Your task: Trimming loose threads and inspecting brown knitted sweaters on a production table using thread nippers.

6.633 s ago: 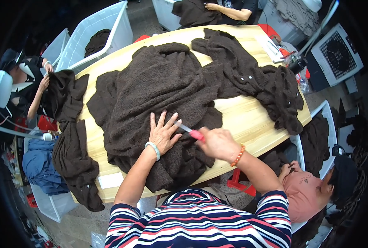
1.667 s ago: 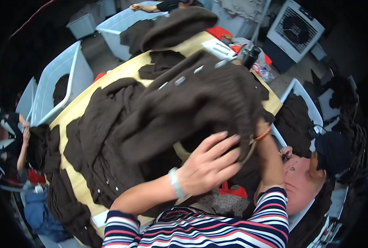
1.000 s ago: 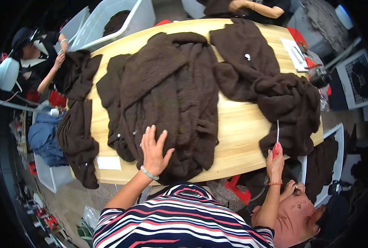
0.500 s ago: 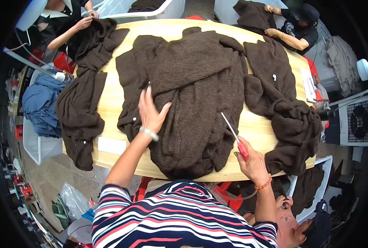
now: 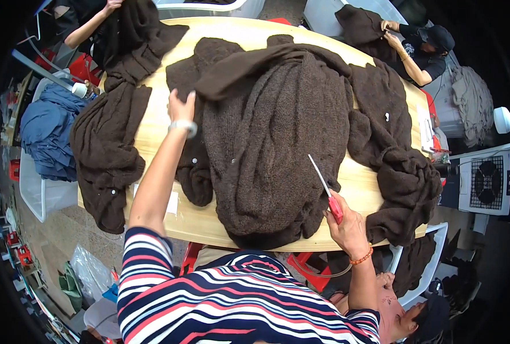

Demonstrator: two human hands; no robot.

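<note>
A dark brown knitted garment (image 5: 289, 137) lies heaped on the table in front of me, with a smoother flap (image 5: 237, 71) folded across its far side. My left hand (image 5: 181, 109) is at the flap's left end, fingers apart, with no cloth visibly in it. A pale bracelet circles that wrist. At the garment's near right, my right hand (image 5: 346, 229) is closed round a red-handled tool (image 5: 335, 210) with a long, slim metal shaft; the shaft points up and left over the cloth. Small light buttons or pins show on the brown cloth at the left.
More brown garments lie along the pale wooden table's (image 5: 364, 192) left (image 5: 103, 155) and right (image 5: 407, 172) sides. Co-workers handle brown cloth at the far left and far right; another person sits at the lower right. A bin of blue cloth (image 5: 54, 132) stands left.
My left hand has moved away and left, off the middle of the garment. The upper layer has swung to the far side. My right hand still holds the tool in nearly the same place.
</note>
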